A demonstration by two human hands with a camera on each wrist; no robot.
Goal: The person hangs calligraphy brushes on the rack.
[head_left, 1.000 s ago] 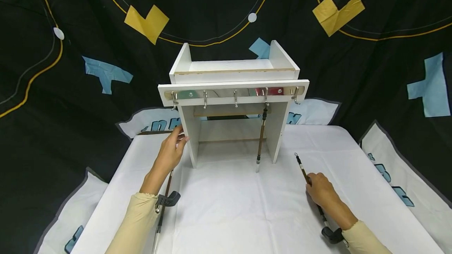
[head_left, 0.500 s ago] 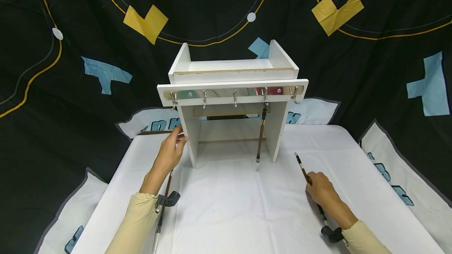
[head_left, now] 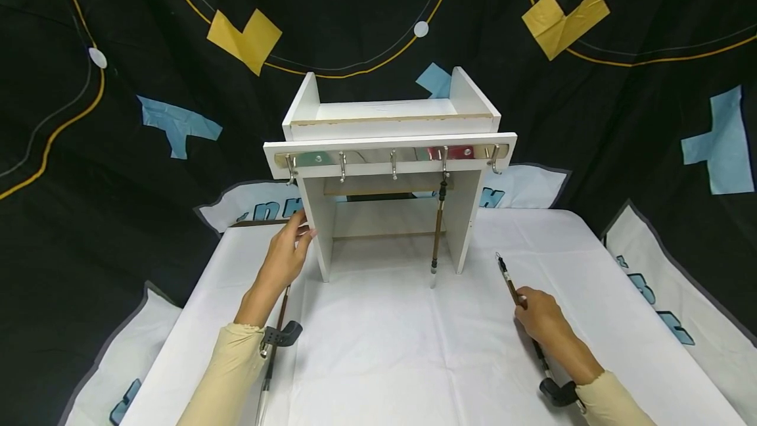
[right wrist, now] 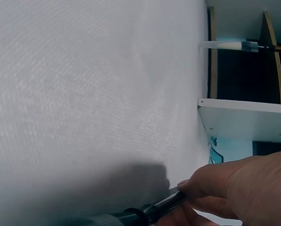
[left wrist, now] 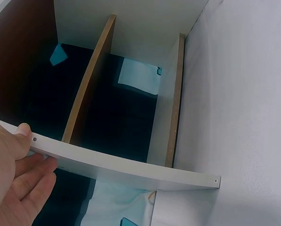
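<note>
My left hand (head_left: 284, 255) holds the left side panel (left wrist: 107, 162) of a small white shelf (head_left: 390, 129), thumb on its front edge and the other fingers along its outer face. Low over the table at the right, my right hand (head_left: 544, 315) grips a calligraphy brush (head_left: 507, 281) by its dark handle, the loop end pointing toward the shelf. Another calligraphy brush (head_left: 438, 229) hangs white tip down from a hook (head_left: 445, 162), second from the right on the metal rail. A third slender brush (head_left: 282, 311) lies on the table, partly hidden under my left forearm.
The other hooks (head_left: 393, 166) along the shelf front carry nothing. White cloth covers the table (head_left: 378, 347), with lettered white banners (head_left: 650, 294) around its edges. A black curtain (head_left: 355, 12) with taped cords hangs behind.
My right hand and its brush have shifted slightly to the right. The hanging brush's lower end has swung a little to the right. My left hand stays on the panel.
</note>
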